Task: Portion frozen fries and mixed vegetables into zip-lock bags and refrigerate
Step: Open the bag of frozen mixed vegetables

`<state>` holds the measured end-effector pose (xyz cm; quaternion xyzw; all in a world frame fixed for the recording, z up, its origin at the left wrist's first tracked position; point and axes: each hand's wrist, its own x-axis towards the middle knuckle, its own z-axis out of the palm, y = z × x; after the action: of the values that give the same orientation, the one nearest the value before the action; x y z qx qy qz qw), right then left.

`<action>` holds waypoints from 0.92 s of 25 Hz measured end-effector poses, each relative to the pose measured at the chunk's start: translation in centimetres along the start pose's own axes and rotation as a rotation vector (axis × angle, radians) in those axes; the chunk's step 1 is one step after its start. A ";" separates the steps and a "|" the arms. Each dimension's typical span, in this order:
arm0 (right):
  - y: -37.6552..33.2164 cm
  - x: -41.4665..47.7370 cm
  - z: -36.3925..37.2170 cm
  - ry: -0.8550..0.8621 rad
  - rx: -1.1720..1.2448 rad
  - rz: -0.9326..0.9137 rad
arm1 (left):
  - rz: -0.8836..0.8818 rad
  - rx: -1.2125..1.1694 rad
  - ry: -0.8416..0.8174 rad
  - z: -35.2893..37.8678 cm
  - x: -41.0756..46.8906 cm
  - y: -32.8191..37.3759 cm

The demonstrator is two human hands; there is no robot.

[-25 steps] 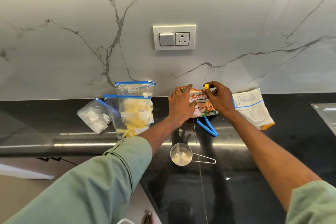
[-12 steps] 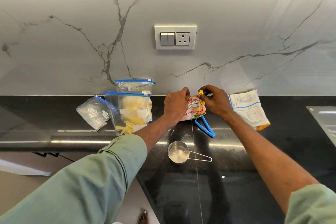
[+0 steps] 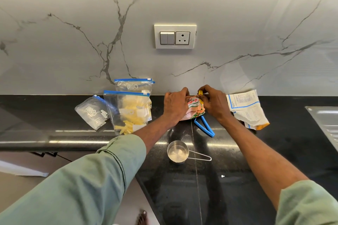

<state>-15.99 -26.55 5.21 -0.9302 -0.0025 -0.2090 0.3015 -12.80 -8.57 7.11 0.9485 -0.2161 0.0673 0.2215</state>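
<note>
While the left hand (image 3: pixel 174 107) gripped the vegetable packet (image 3: pixel 194 110), right hand (image 3: pixel 214 103) fingers pinched its yellow clip (image 3: pixel 200 93); bracing the packet upright should prevent spillage.

The mixed-vegetable packet (image 3: pixel 194 110) is an orange-and-white printed pouch, crumpled, standing at the back of the black counter, gripped on both sides, with a yellow clip (image 3: pixel 200 93) at its top edge. To its left stands a clear zip-lock bag with fries (image 3: pixel 129 113), upright, blue seal strip along the top, pale yellow fries heaped in its lower half. Just behind it, against the wall, stands a second zip-lock bag (image 3: pixel 134 86). Further left an empty zip-lock bag (image 3: pixel 91 113) lies flat and tilted. A blue clip (image 3: pixel 204 127) lies open just before the packet.
</note>
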 end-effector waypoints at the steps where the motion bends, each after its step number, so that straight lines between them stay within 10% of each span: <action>1: 0.1 -0.1 0.1 0.000 -0.007 -0.018 | 0.000 0.002 0.000 0.0 0.0 0.0; 14: -0.2 -0.1 -1.0 -0.142 -0.275 -0.235 | 0.101 -0.030 -0.186 0.2 1.1 2.7; 23: -0.6 -1.6 -0.1 0.051 -0.479 -0.390 | 0.140 -0.048 -0.213 0.9 1.6 0.6</action>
<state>-17.56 -25.89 5.01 -0.9512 -0.1241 -0.2810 0.0277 -11.57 -10.03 6.90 0.9273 -0.3057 -0.0235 0.2148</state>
